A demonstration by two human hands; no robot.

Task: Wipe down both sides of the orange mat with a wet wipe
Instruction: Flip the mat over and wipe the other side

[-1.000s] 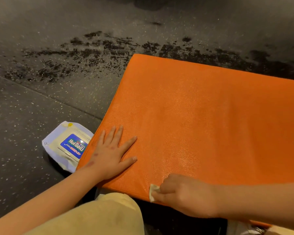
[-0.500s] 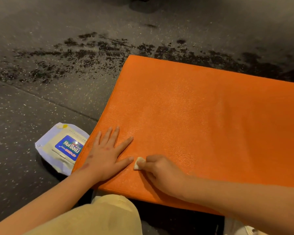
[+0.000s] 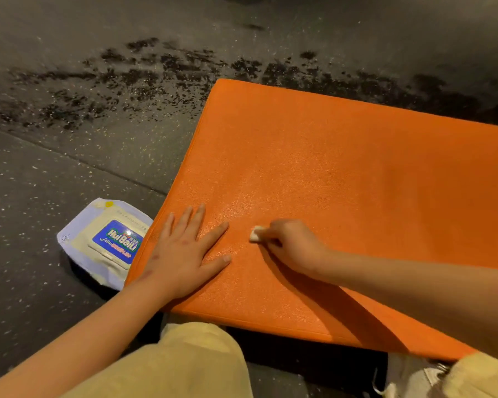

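- A small wadded wet wipe (image 3: 256,233) is being pinched in the curled fingers of the right hand (image 3: 292,245), just below the centre of the frame; only its pale tip is showing past the fingertips.
- The wipe is being held down against the top face of the orange mat (image 3: 342,168), near the mat's lower left corner.
- The left hand (image 3: 184,254) is being laid flat on the mat just left of the wipe, its fingers straight and spread, nothing being grasped by it; a narrow gap is being left between its fingertips and the wipe.
- The mat is being supported by the dark speckled floor (image 3: 55,173) and is filling the centre and right of the frame, its right end being cut off by the frame edge.
- A pack of wipes (image 3: 107,242) with a blue label is lying on the floor at the lower left, touching or partly tucked under the mat's left edge.
- Dark wet-looking patches (image 3: 156,73) are being shown on the floor along the upper part of the frame, beyond the mat's far edge.
- A knee in pale yellow trousers (image 3: 184,363) is being seen at the bottom centre, and a white shoe (image 3: 408,377) at the bottom right.
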